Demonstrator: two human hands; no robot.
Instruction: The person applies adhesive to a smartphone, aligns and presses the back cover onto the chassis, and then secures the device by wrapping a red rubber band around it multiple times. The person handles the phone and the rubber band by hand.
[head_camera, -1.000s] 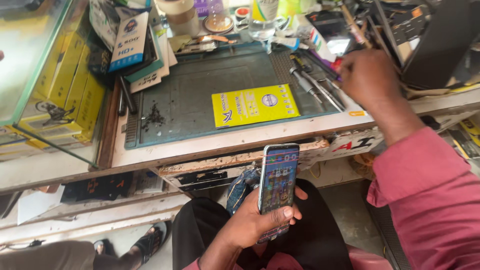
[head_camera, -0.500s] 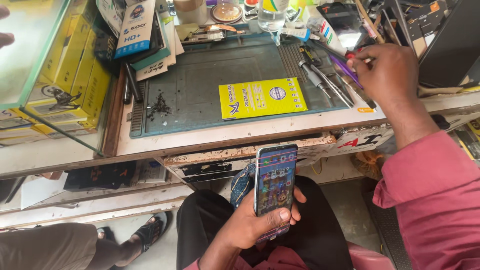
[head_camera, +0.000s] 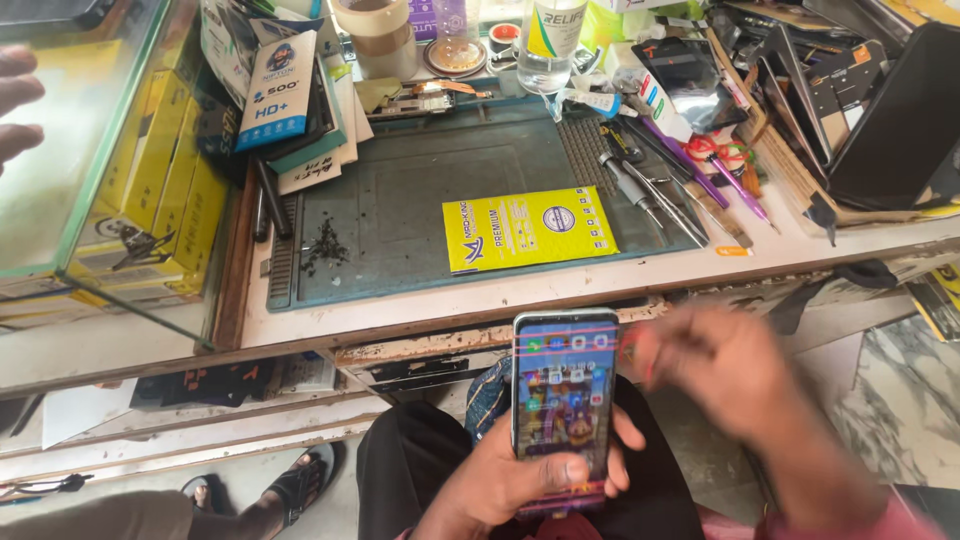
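Observation:
My left hand (head_camera: 500, 487) holds a smartphone (head_camera: 563, 400) upright over my lap, its lit screen full of app icons and my thumb across its lower edge. Close beside the phone's upper right corner is my right hand (head_camera: 715, 370), heavily blurred by motion. The blur hides whether it carries anything. A yellow flat packet (head_camera: 525, 228) lies on the grey-green work mat (head_camera: 400, 190) on the bench above the phone.
Screwdrivers and tweezers (head_camera: 650, 190) and purple tools (head_camera: 735, 185) lie right of the mat. A clear bottle (head_camera: 550, 40) and tape roll (head_camera: 375, 35) stand behind it. A glass showcase (head_camera: 60, 150) with another person's fingers (head_camera: 15, 100) is at the left. A sandalled foot (head_camera: 290, 485) rests below.
My right hand has left the tools on the bench and dropped fast to the phone's side. The left hand has kept hold of the phone.

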